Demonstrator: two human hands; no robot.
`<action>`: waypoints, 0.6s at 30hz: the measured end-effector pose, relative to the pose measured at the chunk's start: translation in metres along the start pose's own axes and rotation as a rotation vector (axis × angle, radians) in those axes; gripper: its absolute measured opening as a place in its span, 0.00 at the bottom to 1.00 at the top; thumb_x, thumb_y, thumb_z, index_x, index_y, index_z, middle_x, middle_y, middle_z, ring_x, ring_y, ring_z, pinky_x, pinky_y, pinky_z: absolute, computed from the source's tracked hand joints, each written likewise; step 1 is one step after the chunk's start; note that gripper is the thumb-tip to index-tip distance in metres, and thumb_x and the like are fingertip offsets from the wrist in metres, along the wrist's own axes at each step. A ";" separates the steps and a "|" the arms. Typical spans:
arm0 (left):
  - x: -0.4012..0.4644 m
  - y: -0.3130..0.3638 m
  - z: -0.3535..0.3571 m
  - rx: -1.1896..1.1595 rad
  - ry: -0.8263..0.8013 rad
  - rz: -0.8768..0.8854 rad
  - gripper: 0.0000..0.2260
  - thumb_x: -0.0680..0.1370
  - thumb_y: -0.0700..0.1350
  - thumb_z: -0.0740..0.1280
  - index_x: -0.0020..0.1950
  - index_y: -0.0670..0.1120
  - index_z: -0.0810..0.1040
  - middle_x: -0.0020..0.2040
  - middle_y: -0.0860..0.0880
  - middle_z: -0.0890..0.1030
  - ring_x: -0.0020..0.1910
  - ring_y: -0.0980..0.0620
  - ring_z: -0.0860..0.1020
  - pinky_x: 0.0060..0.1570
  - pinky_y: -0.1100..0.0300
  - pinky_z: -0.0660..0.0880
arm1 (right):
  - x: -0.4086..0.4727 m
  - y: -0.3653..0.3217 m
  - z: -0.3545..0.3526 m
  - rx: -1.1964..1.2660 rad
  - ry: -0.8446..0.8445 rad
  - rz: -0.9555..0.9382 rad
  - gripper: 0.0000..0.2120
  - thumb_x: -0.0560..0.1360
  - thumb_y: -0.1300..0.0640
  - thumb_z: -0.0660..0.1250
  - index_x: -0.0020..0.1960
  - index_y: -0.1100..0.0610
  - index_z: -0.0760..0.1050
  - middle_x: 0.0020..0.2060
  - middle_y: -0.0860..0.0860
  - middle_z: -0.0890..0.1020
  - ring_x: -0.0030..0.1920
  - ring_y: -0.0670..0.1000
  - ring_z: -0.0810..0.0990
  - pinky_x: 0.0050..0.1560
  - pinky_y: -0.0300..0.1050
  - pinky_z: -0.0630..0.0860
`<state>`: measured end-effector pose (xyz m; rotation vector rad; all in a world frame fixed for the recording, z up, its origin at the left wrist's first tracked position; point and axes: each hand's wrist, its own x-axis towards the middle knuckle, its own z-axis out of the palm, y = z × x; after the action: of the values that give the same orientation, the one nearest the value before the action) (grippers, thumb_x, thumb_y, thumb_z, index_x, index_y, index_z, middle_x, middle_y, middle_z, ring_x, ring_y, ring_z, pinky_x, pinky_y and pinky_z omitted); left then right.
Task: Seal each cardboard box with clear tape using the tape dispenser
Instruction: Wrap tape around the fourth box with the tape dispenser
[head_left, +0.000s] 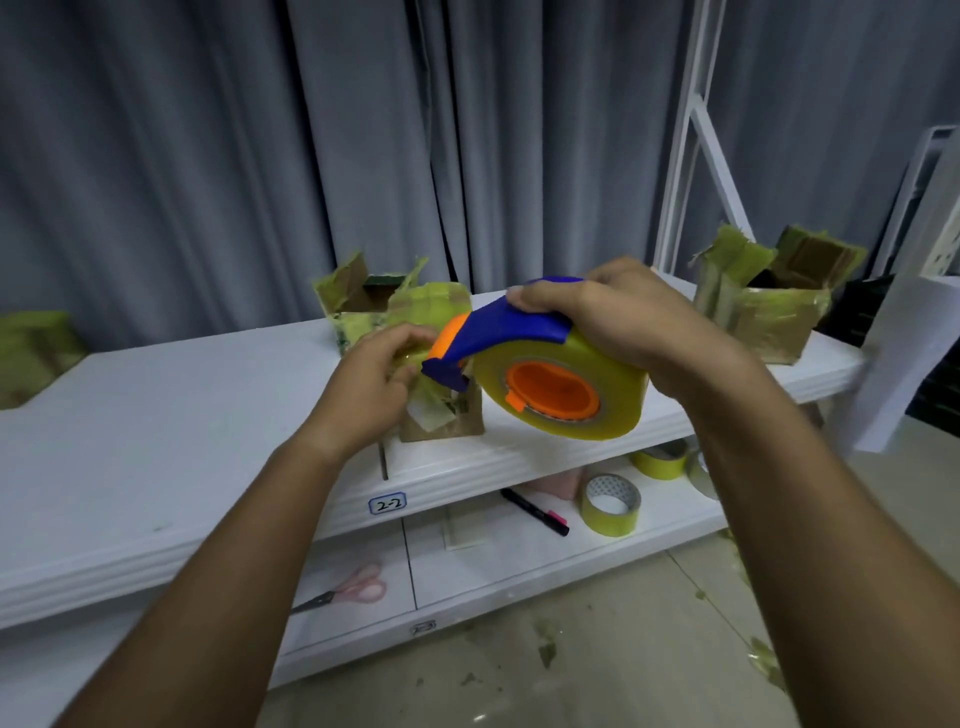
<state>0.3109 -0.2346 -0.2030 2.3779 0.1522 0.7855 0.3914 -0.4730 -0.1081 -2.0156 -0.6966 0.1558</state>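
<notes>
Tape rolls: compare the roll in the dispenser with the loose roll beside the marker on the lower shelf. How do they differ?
The dispenser roll is larger, mounted on an orange hub and gripped by the right hand; the loose roll is smaller, with a bare core, and rests untouched on the lower shelf. Both look yellowish.

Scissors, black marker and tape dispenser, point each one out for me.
scissors (358, 586): head view, on the pink handles.
black marker (530, 509): head view, mid-barrel.
tape dispenser (511, 325): head view, on the blue cover.

Both forearms bare; no sleeves in view; left hand (376, 374), right hand (618, 317) ungloved, ringless.
</notes>
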 end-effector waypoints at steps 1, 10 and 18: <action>-0.001 0.000 -0.002 -0.029 -0.010 0.000 0.20 0.78 0.30 0.64 0.62 0.51 0.80 0.61 0.56 0.81 0.64 0.57 0.76 0.66 0.57 0.72 | -0.002 0.004 0.002 0.035 -0.018 -0.002 0.21 0.68 0.37 0.75 0.42 0.56 0.84 0.34 0.52 0.86 0.34 0.51 0.86 0.39 0.45 0.80; -0.004 0.006 -0.017 -0.209 -0.044 -0.071 0.13 0.83 0.36 0.63 0.60 0.50 0.82 0.58 0.57 0.83 0.57 0.65 0.78 0.53 0.76 0.70 | 0.000 0.013 0.002 0.190 0.004 -0.078 0.20 0.70 0.37 0.74 0.43 0.56 0.84 0.35 0.51 0.87 0.37 0.53 0.87 0.48 0.51 0.83; 0.003 0.030 -0.033 -0.352 -0.010 -0.189 0.14 0.85 0.44 0.59 0.55 0.49 0.85 0.50 0.55 0.86 0.44 0.69 0.79 0.43 0.75 0.70 | 0.006 0.016 0.012 0.241 -0.021 -0.181 0.17 0.72 0.39 0.72 0.47 0.53 0.84 0.38 0.49 0.87 0.40 0.51 0.87 0.50 0.50 0.84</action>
<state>0.2924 -0.2403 -0.1629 2.0025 0.2123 0.6515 0.3984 -0.4664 -0.1266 -1.7148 -0.8292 0.1470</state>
